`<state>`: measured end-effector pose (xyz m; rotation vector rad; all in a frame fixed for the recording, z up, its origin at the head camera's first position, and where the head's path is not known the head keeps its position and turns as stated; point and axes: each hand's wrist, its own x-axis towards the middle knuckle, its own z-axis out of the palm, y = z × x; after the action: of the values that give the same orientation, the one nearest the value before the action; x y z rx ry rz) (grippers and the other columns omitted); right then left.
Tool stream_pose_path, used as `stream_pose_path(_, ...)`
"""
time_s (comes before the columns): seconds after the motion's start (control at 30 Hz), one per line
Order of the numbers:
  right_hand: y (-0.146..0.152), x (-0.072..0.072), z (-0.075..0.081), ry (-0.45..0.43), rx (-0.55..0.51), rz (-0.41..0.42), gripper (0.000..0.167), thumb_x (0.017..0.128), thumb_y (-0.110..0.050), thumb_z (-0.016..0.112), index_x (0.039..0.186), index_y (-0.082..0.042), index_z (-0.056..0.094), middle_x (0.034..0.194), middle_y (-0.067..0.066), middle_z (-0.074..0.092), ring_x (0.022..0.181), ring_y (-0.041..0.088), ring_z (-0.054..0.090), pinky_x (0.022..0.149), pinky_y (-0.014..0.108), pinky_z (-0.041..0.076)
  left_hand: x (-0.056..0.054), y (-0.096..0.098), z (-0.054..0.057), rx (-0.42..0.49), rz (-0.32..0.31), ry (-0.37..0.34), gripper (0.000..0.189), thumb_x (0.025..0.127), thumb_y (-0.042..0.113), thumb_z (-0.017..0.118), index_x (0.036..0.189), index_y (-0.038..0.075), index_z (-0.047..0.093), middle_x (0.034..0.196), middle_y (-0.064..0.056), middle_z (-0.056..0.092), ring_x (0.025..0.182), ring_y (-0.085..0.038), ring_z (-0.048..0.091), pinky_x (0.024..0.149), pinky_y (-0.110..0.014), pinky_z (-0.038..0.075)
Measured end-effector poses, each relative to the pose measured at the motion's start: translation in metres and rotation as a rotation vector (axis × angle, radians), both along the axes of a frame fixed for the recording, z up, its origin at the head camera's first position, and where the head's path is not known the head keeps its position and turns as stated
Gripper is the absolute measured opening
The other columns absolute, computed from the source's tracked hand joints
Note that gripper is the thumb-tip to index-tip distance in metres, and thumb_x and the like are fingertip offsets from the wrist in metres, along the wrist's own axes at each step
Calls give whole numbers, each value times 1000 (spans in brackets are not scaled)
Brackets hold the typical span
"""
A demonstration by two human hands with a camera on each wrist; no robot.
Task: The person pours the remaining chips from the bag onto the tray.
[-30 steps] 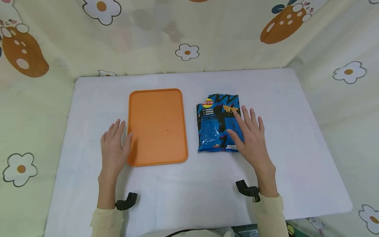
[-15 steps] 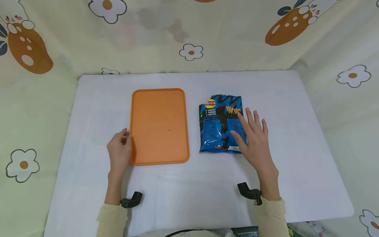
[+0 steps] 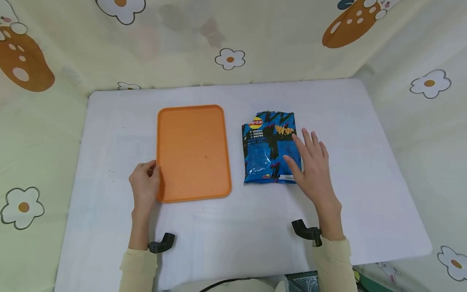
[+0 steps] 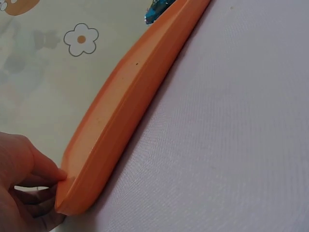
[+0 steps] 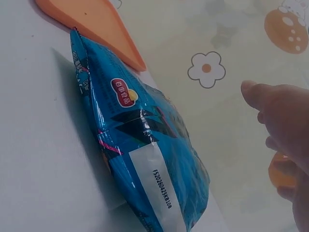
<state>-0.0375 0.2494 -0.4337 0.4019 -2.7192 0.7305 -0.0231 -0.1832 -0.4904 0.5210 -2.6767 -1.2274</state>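
Tray (image 3: 193, 154), orange: looks flat on table (image 3: 219, 243), few dark specks inside. Left hand (image 3: 144, 186) at tray's left rim; fingers (image 4: 43, 166) curled, pinching that rim. Right hand (image 3: 315, 176) well right of tray, over right edge of blue snack bag (image 3: 270, 152); fingers spread, gripping nothing. No contact with bag visible in right wrist view, just a gap. Bag: right of tray, near but not touching, long side roughly parallel to tray's, plump seen from wrist height. Sealed or not: can't tell.

Progress, by judgement: early. Done: one-handed hold on tray. Not done: tray not visibly lifted, opposite rim not held, bag not gripped and sitting fully outside tray. Shifting tray or merely steadying it: can't tell from this. Black mount (image 3: 162, 243) on left wrist, below tray's near edge. Flowered cloth (image 3: 182, 52) beyond tray's far edge.
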Motion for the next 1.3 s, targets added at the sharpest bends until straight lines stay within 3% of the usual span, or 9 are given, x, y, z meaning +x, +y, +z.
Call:
stream_pose_path(0.13, 4, 0, -2, -34, -59, -20, 68, 99, -32, 67, 156, -6, 41, 165, 20, 34, 152, 44, 29, 120, 68, 22, 0, 0, 1, 6, 7, -16, 27, 100, 6, 62, 121, -8, 71, 103, -22, 67, 87, -32, 63, 67, -11, 37)
stream_pose_path(0.23, 6, 1, -6, -118, -116, -69, 73, 96, -25, 72, 158, -6, 38, 164, 21, 34, 150, 45, 31, 117, 69, 27, -1, -1, 1, 6, 10, -12, 26, 100, 5, 63, 121, -8, 71, 104, -23, 68, 87, -33, 64, 67, -10, 36)
stream_pose_path(0.47, 15, 4, -22, -328, -294, -251, 70, 103, -35, 63, 160, -8, 33, 158, 20, 45, 129, 43, 56, 104, 62, 47, 1, 1, 3, 21, 10, -56, 28, 101, 6, 61, 123, -7, 70, 106, -22, 67, 90, -32, 63, 67, -11, 36)
stream_pose_path(0.6, 18, 8, -26, -418, -350, -373, 69, 104, -42, 58, 159, -8, 33, 150, 21, 54, 120, 41, 63, 98, 57, 53, 2, 3, 2, 26, 16, -69, 28, 101, 8, 61, 124, -6, 70, 107, -22, 67, 91, -31, 63, 69, -12, 37)
stream_pose_path(0.8, 17, 11, -26, -570, -360, -512, 71, 103, -55, 51, 155, -8, 39, 139, 25, 61, 116, 41, 63, 97, 55, 52, 0, 1, 0, 10, 21, -35, 27, 101, 5, 62, 122, -8, 71, 106, -23, 67, 91, -33, 64, 69, -11, 36)
stream_pose_path(1.0, 12, 7, -27, -624, -381, -551, 71, 102, -58, 51, 149, -5, 49, 131, 26, 64, 119, 41, 62, 99, 54, 52, 0, 1, -1, 2, 20, -23, 26, 100, 4, 62, 121, -9, 71, 104, -24, 67, 89, -34, 64, 68, -9, 34)
stream_pose_path(1.2, 4, 3, -25, -677, -384, -591, 72, 102, -58, 51, 148, -3, 50, 125, 24, 65, 109, 35, 61, 92, 42, 51, 1, 2, -1, 1, 30, -28, 27, 101, 6, 62, 122, -7, 71, 104, -23, 67, 89, -33, 63, 69, -14, 37)
stream_pose_path(1.3, 2, 2, -24, -722, -394, -600, 74, 102, -58, 51, 150, -1, 48, 129, 25, 65, 111, 36, 61, 99, 43, 52, 1, 3, -1, 7, 31, -27, 27, 101, 6, 62, 122, -7, 71, 104, -23, 67, 90, -33, 63, 70, -14, 36)
